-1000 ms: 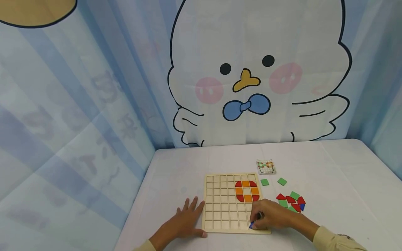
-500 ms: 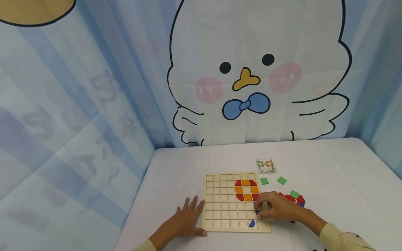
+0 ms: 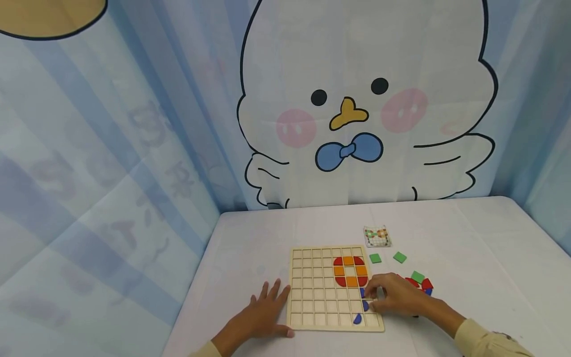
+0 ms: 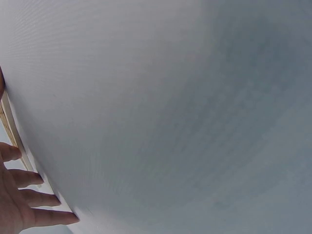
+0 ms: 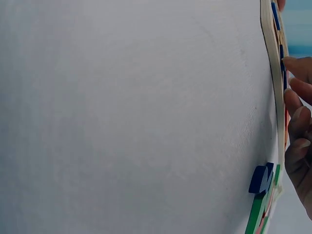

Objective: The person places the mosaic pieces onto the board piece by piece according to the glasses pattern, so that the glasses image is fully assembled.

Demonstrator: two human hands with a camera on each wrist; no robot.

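Both hands were apart: the left hand [image 3: 267, 312] rested with spread fingers at the left edge of the gridded board [image 3: 314, 292], which lay flat on the white table [image 3: 250, 258]. Bent fingers of the right hand [image 3: 397, 296] were at the board's right side, close by two blue pieces [image 3: 366, 306]; whether they pinched one, I could not tell. Nearer the front edge, a third blue piece [image 3: 358, 319] lay on the board.

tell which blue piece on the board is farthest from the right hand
The blue piece in the board's bottom row; the other two lie beside the right hand.
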